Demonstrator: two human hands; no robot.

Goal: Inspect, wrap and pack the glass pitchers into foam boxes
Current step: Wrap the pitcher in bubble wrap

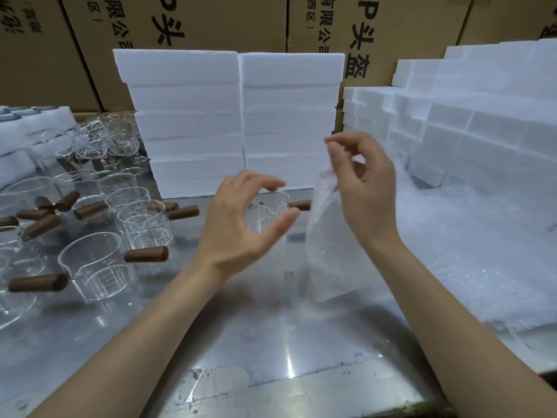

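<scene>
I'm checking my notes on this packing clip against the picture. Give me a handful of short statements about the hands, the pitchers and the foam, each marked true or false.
1. The right hand pinches a sheet of bubble wrap that hangs down to the table. True.
2. The left hand grips a pitcher by its wooden handle. False: it holds nothing, and its curved fingers hover in front of one pitcher that stands on the metal table.
3. The other pitchers stand to the left of the hands. True.
4. The stacked foam boxes lie open with pitchers inside. False: they stand closed, in two piles behind the hands.
5. Cardboard cartons rise behind the foam. True.
</scene>
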